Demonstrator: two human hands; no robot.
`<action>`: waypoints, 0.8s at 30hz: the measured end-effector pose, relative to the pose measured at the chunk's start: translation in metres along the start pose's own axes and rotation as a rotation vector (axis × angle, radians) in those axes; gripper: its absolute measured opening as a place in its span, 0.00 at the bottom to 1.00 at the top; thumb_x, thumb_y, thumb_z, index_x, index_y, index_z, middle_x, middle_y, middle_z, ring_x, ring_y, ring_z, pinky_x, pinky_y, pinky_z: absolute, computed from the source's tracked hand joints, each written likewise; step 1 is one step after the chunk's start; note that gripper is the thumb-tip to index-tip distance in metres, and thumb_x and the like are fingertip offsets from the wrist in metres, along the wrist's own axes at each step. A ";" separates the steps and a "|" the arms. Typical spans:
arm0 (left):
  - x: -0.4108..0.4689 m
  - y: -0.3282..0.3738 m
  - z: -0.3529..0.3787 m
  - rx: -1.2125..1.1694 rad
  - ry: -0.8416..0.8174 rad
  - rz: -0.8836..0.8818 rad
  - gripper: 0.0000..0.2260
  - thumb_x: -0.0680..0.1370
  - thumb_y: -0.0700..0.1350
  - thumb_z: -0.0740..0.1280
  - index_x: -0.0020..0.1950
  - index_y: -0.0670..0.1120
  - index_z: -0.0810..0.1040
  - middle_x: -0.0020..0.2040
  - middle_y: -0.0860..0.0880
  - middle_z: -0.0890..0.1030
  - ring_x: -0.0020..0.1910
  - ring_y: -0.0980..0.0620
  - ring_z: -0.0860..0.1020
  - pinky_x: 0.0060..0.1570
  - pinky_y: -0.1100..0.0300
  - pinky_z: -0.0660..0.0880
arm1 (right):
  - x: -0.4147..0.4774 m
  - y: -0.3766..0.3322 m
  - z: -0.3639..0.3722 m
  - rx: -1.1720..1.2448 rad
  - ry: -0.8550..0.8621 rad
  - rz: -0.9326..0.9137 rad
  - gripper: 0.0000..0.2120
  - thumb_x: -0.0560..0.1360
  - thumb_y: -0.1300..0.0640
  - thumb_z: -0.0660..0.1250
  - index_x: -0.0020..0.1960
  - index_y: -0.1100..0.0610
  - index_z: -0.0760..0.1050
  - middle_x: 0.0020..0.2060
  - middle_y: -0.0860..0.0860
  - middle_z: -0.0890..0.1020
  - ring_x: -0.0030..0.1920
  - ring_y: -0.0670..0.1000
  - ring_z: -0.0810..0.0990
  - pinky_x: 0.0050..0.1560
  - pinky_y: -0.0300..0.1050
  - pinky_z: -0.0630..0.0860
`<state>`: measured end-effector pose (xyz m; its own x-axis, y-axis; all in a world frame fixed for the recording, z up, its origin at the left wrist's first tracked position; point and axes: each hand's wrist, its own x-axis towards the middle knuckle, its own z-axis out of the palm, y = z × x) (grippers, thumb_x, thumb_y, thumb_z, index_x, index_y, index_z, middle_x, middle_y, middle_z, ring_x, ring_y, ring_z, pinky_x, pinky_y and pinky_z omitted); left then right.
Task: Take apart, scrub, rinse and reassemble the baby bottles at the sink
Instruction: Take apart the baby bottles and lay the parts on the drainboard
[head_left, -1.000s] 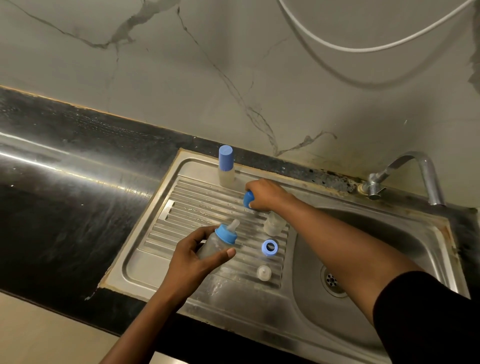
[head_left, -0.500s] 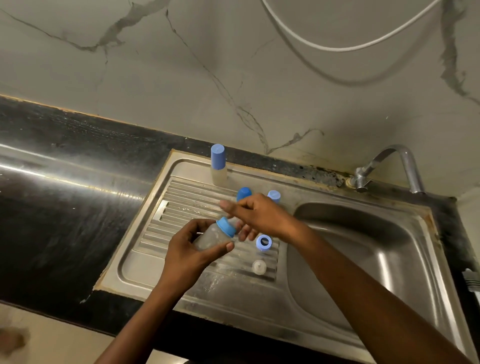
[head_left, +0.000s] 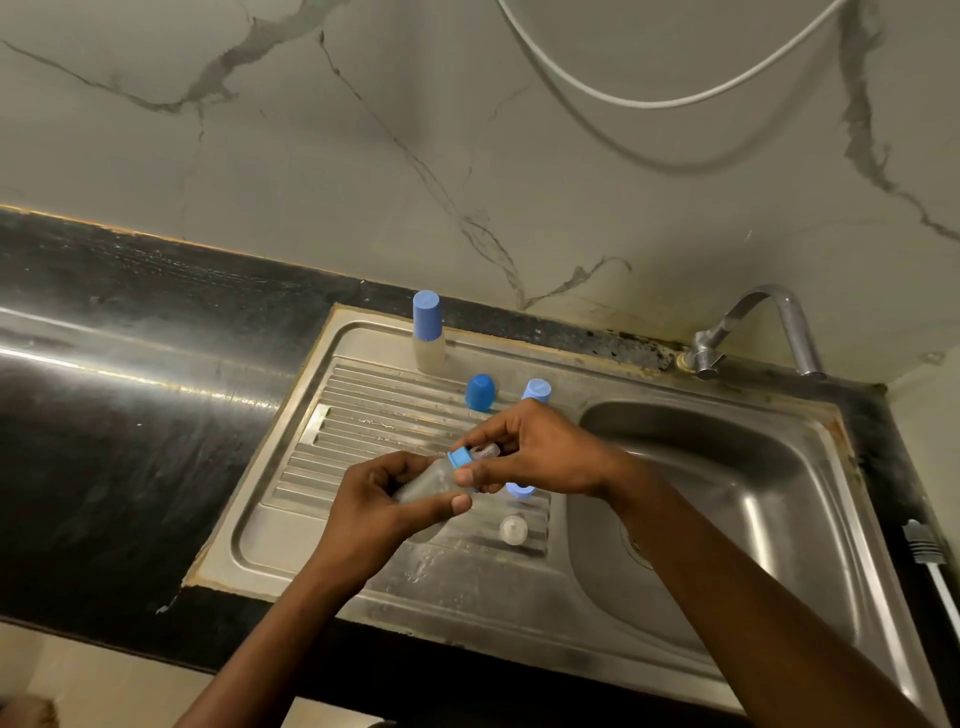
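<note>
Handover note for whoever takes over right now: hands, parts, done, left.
Left hand grips the bottle, tilted over the drainboard. Right hand pinches the blue ring at its neck.
On the drainboard: a dark blue cap, a light blue cap, a loose ring and a loose teat. A capped bottle stands at the back.
Done: both caps off; one ring and teat already apart.
Left: unscrew this ring, open the capped bottle, then scrub, rinse, reassemble.
</note>
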<state>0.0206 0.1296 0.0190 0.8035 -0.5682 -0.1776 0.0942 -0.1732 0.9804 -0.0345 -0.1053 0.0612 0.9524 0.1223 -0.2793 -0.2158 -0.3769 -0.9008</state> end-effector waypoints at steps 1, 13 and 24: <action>-0.001 0.000 -0.001 -0.015 -0.016 -0.013 0.23 0.62 0.61 0.86 0.50 0.50 0.88 0.45 0.43 0.87 0.44 0.40 0.86 0.45 0.42 0.84 | -0.002 -0.001 -0.003 0.010 -0.031 -0.017 0.16 0.77 0.51 0.79 0.63 0.54 0.85 0.50 0.48 0.89 0.51 0.50 0.88 0.58 0.51 0.85; -0.008 -0.003 -0.004 -0.085 -0.069 -0.062 0.24 0.62 0.58 0.87 0.50 0.46 0.87 0.45 0.40 0.87 0.44 0.36 0.86 0.47 0.38 0.84 | -0.005 -0.005 -0.004 0.026 -0.116 0.023 0.24 0.78 0.50 0.76 0.73 0.49 0.77 0.64 0.49 0.85 0.59 0.46 0.86 0.56 0.40 0.84; -0.008 0.000 -0.005 -0.064 -0.090 -0.072 0.25 0.62 0.61 0.87 0.49 0.47 0.87 0.45 0.40 0.87 0.44 0.38 0.87 0.47 0.37 0.85 | -0.009 -0.008 -0.009 0.026 -0.177 -0.043 0.20 0.76 0.56 0.80 0.66 0.48 0.83 0.59 0.46 0.86 0.58 0.50 0.86 0.56 0.44 0.84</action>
<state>0.0170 0.1385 0.0206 0.7373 -0.6269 -0.2519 0.1893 -0.1663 0.9677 -0.0391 -0.1116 0.0738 0.9086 0.2985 -0.2921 -0.1828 -0.3445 -0.9208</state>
